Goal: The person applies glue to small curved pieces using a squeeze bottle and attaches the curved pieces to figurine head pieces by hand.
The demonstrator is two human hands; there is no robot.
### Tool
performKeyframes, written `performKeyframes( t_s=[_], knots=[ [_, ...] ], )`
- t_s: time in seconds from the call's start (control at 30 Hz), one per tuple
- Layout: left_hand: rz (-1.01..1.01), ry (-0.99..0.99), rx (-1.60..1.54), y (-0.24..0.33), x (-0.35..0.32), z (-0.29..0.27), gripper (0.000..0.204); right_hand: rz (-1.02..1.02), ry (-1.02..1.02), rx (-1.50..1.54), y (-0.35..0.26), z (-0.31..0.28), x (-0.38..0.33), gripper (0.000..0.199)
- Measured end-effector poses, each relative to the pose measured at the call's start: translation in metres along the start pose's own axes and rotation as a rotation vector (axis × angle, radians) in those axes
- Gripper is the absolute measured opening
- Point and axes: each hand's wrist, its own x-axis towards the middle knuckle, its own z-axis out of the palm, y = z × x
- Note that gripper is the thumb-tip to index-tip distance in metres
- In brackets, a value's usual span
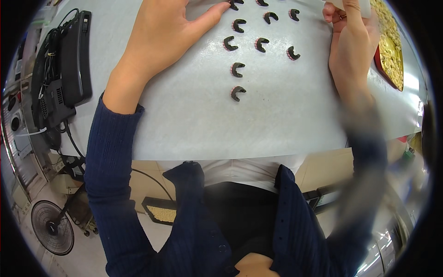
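Small dark horseshoe-shaped pieces (pixel 237 70), each with a row of pink, tooth-like bumps along its outer curve, lie spaced apart in loose columns. My left hand (pixel 161 37) rests at the upper left with its thumb stretched out. That thumb's tip meets a dark piece (pixel 236 4) at the top edge, where the other fingers are cut off. On the upper right, my right hand (pixel 353 44) has its fingers bent around a whitish object (pixel 364 8), only partly in view, so its kind does not show.
A pale sheet (pixel 198 124) covers the table. At its right stands a red-rimmed tray (pixel 390 55) of yellowish bits. Black electronic devices (pixel 76 57) with cables line the left. Below are a fan (pixel 53 227) and a dark tray (pixel 159 210) with pale grains.
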Motion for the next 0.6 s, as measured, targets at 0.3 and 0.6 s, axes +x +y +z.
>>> performKeyframes(
  t_s=[0.3,0.6],
  knots=[
    [0.015,-0.002,0.023,-0.0023,-0.0005,0.0005,0.034,0.058,-0.029,0.045,-0.0017,0.0037,-0.003,0.023],
    [-0.018,-0.002,-0.037,0.0003,-0.0006,-0.0001,0.034,0.005,-0.053,-0.004,0.0028,-0.0045,0.0017,0.024]
  ],
)
